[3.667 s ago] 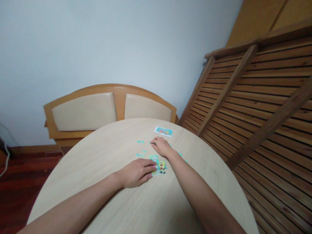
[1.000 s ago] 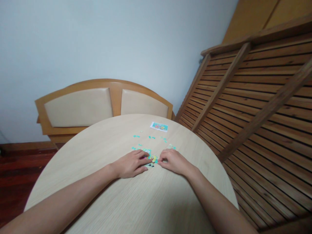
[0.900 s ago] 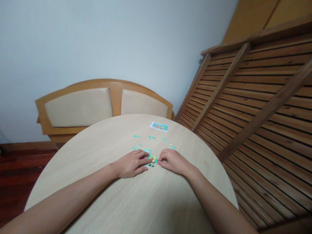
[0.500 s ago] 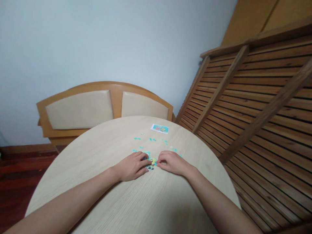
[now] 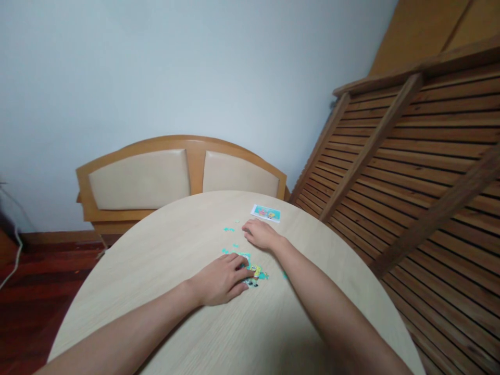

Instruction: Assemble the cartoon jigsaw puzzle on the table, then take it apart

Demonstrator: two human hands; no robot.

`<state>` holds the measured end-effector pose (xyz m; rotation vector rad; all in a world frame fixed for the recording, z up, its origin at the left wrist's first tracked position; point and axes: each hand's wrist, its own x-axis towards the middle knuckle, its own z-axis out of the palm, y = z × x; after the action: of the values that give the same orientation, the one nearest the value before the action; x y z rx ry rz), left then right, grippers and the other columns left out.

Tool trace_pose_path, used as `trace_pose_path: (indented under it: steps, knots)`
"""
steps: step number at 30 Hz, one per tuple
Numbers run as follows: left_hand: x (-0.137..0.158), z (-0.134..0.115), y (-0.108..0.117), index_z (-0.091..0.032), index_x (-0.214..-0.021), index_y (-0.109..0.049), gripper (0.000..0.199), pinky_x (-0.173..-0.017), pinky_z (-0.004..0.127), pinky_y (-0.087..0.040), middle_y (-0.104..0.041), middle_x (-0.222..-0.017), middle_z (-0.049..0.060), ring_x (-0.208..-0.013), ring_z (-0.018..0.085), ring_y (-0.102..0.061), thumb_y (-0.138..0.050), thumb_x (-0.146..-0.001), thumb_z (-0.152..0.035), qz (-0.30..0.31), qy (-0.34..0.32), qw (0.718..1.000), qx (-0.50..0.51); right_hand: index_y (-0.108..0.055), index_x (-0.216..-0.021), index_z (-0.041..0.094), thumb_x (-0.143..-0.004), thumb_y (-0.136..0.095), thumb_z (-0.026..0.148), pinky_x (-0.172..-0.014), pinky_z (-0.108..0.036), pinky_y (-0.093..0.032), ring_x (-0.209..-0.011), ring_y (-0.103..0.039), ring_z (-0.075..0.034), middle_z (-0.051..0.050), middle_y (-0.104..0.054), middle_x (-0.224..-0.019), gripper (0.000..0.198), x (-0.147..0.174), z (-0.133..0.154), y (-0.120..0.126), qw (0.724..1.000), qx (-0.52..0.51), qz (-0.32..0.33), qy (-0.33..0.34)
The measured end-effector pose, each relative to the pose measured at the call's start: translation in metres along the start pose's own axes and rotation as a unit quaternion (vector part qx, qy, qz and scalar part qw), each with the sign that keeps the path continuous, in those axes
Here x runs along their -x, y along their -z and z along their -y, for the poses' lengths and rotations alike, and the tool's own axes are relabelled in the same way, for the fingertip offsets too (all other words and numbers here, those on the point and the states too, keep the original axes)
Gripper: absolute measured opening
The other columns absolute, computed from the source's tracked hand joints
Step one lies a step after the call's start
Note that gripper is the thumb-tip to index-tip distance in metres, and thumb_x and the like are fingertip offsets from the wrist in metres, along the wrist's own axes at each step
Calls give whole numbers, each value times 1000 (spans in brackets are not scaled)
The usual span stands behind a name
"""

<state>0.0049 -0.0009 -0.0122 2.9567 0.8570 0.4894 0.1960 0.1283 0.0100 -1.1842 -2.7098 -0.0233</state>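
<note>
My left hand (image 5: 226,278) lies flat with fingers spread, its fingertips resting on a partly joined jigsaw puzzle (image 5: 255,271) that shows a yellow cartoon figure on teal. Part of the puzzle is hidden beneath those fingers. Farther up the table, my right hand (image 5: 261,234) reaches over the spot of some loose pieces, fingers bent downward and thumb a little apart. Nothing shows between its fingertips, and whatever is under the palm is hidden. Loose teal puzzle pieces (image 5: 229,229) lie left of the right hand, with another piece (image 5: 235,245) nearer the left hand.
A printed picture card (image 5: 265,213) lies beyond my right hand. The round pale wooden table (image 5: 187,229) carries everything. Behind it stands a padded wooden headboard (image 5: 140,179) against the wall, and a slatted wooden frame (image 5: 375,156) leans at the right.
My right hand has left the puzzle's right edge and moved up and away to the loose pieces. A teal piece now sits at that edge. My left hand stays on the puzzle; the view has shifted slightly.
</note>
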Motion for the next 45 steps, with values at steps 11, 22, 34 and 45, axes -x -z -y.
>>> trace_pose_path:
  steps: [11, 22, 34, 45]
  knots:
    - [0, 3, -4, -25, -127, -58, 31, -95, 41, -48, -58, -118, 10, -106, 26, -57, -50, -99, -35, -2, 1, 1000, 12, -69, -112, 12, -91, -50, 13, -98, -39, -41, -117, -55, -28, -16, -68, -122, 29, -26, 11, -16, 999, 27, 1, -26]
    - [0, 0, -2, -23, -126, -59, 30, -96, 41, -48, -58, -117, 11, -107, 26, -57, -49, -100, -32, 5, 0, 1000, 1, -77, -96, 18, -87, -56, 11, -90, -33, -43, -103, -63, -25, -11, -75, -99, 24, 67, 19, 3, 1000, 22, -12, -2]
    - [0, -2, -4, -22, -126, -59, 29, -97, 41, -48, -57, -117, 11, -107, 26, -57, -47, -101, -31, -4, -12, 1000, 10, -79, -85, 23, -82, -62, 14, -76, -28, -46, -87, -70, -22, -5, -78, -90, 20, 144, 26, 29, 995, -77, 30, -62]
    - [0, 0, -5, -24, -132, -57, 34, -98, 42, -47, -57, -119, 11, -109, 26, -57, -45, -102, -33, -4, -13, 1000, 16, -76, -100, 19, -83, -66, 22, -85, -29, -47, -92, -66, -21, -7, -74, -100, 21, 148, 7, 17, 978, -201, 17, -47]
